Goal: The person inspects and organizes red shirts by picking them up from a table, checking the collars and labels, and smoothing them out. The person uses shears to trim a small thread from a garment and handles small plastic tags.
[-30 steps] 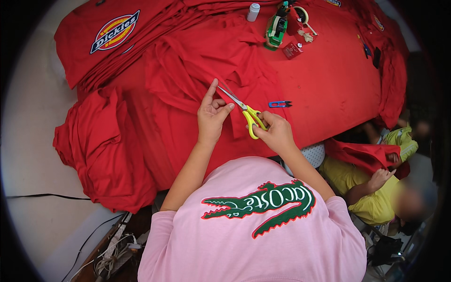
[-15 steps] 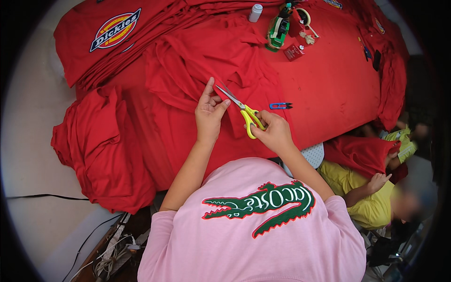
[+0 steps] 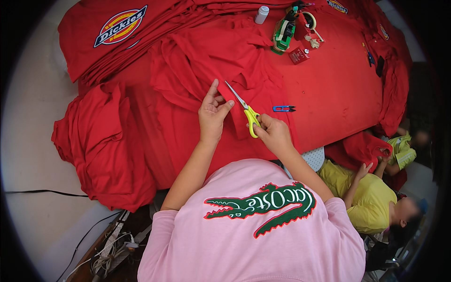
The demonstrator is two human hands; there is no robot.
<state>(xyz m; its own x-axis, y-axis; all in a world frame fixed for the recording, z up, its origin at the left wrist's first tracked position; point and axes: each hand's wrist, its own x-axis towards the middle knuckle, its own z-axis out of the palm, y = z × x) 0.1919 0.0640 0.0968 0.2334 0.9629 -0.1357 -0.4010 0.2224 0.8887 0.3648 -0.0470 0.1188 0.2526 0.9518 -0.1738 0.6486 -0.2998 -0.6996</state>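
My right hand (image 3: 275, 134) grips the yellow handles of a pair of scissors (image 3: 251, 115). Their blades are together and point up and to the left, over the red cloth. Close by on the left, my left hand (image 3: 213, 115) has its index finger stretched along the edge of a red garment (image 3: 202, 58), with the thumb on the near side and the cloth between them. The other left fingers are curled. The garment lies crumpled on the red-covered table (image 3: 336, 89). Right of the scissors lies a pair of blue thread snips (image 3: 283, 108).
A red garment stack (image 3: 155, 28) lies far left, and a red cloth heap (image 3: 101, 141) hangs near left. Toward the back are a white bottle (image 3: 262, 15), a green tape dispenser (image 3: 283, 36) and a small red box (image 3: 299, 55). A person in yellow (image 3: 371, 199) handles red cloth at right.
The scissors' blades have closed from slightly parted, and their tip has moved a little away from my left index finger. The person at right has shifted hands on the red cloth.
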